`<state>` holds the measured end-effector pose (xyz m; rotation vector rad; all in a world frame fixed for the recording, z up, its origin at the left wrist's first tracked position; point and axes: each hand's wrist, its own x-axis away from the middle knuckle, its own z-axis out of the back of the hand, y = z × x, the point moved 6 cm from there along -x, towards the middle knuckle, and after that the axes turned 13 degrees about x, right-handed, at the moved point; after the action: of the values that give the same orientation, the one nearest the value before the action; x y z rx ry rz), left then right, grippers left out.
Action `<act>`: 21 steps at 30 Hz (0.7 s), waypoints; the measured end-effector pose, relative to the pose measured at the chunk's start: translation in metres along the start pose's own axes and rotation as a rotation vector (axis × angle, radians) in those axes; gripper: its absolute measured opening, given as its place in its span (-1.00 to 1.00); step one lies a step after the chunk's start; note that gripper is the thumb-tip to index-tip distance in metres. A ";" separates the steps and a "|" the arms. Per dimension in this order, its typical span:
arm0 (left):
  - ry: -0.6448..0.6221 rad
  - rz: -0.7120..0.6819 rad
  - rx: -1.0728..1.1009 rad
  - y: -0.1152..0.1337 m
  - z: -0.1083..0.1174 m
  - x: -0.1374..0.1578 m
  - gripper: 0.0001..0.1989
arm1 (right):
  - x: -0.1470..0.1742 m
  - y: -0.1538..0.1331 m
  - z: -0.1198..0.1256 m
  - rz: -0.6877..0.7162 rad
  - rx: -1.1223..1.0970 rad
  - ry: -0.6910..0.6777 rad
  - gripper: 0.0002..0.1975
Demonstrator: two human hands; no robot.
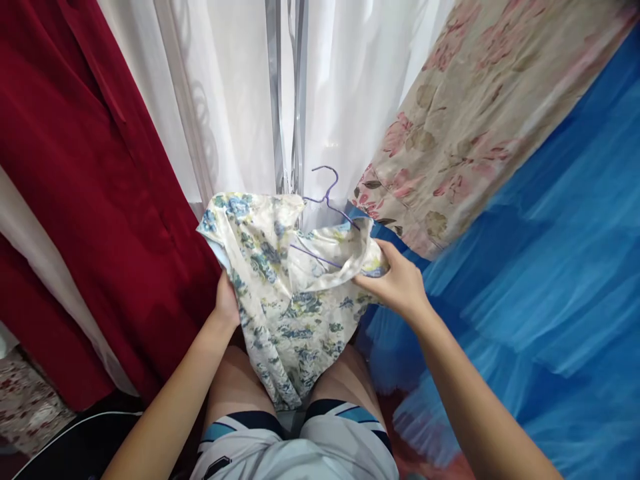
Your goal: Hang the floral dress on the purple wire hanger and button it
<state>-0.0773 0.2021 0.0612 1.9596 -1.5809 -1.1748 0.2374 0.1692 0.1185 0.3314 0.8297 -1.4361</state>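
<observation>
A white dress-like garment with blue and green flowers [300,320] hangs in front of my legs. Inside its wide neckline sits a thin purple hanger [327,190], its hook sticking up above the collar. My right hand [397,277] grips the shoulder at the right side of the neckline, thumb and fingers closed on the cloth. My left hand [227,300] is at the left sleeve opening, partly behind the fabric, and its fingers are hidden by the cloth.
Dark red cloth [115,200] hangs at the left, and white curtains [235,100] with grey ribbons [285,93] hang behind. At the right are a beige floral cloth [450,133] and ruffled blue tulle [550,280]. A black, white-edged item [85,443] lies at lower left.
</observation>
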 end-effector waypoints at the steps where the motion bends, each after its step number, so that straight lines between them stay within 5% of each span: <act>1: 0.036 0.033 0.062 0.001 0.010 0.009 -0.32 | -0.012 -0.005 0.004 0.012 0.013 0.008 -0.29; 6: 0.296 0.003 0.034 -0.013 0.059 0.050 -0.45 | -0.041 -0.038 0.018 0.157 0.027 0.001 -0.36; 13: 0.389 0.145 -0.331 -0.071 0.111 0.105 -0.56 | -0.015 -0.046 0.019 0.426 0.027 -0.151 -0.25; 18: 0.337 0.211 -0.398 -0.082 0.105 0.131 -0.61 | -0.016 -0.041 0.023 0.456 0.096 -0.089 -0.15; 21: 0.267 0.241 -0.418 -0.083 0.087 0.140 -0.59 | 0.010 -0.044 0.019 0.420 -0.004 0.131 -0.24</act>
<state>-0.0895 0.1170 -0.1017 1.5364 -1.2703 -1.0001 0.2007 0.1426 0.1373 0.5661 0.8111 -1.0285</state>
